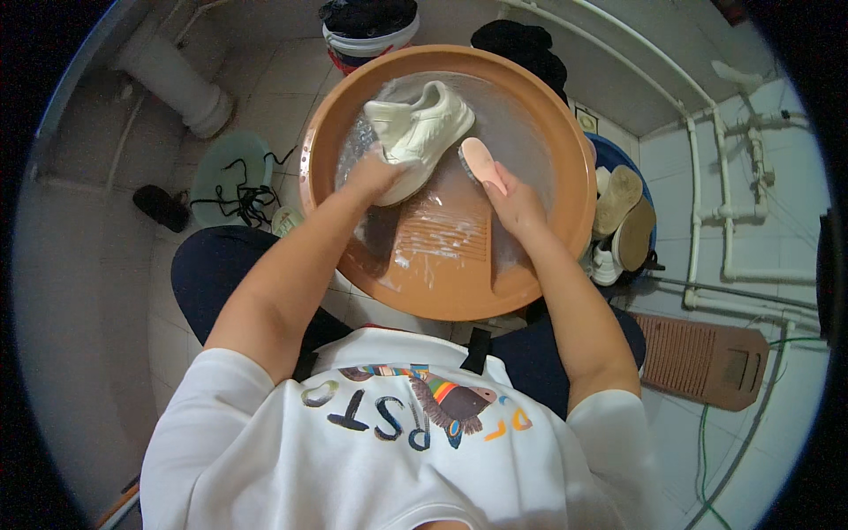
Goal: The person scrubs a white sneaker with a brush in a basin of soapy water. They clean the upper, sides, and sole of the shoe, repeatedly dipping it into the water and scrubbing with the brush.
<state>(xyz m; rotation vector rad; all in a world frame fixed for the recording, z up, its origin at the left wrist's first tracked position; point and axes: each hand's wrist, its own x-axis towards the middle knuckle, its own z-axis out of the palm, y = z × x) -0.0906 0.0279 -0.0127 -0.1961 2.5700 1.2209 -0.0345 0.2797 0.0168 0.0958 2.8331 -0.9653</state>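
Observation:
An orange-brown plastic basin (579, 208) in front of me holds cloudy, soapy water. Over its left half, my left hand (378, 172) grips a white sneaker (420, 132), tilted with its opening toward the far side. The fingers of that hand are partly hidden by the shoe. My right hand (514, 201) is closed round a scrub brush (480, 162) with a pinkish back; its bristles face the shoe, and a small gap separates the two. Below them, a ribbed washboard (442, 234) built into the basin carries streaks of suds.
Right of the basin, a blue tub (652, 190) holds several shoes (618, 201). A brown washboard (702, 358) lies beside my right knee. Leftward, black laces (247, 199) hang over a pale green basin (212, 172), near a dark brush (161, 208). White pipes (698, 177) line the right wall.

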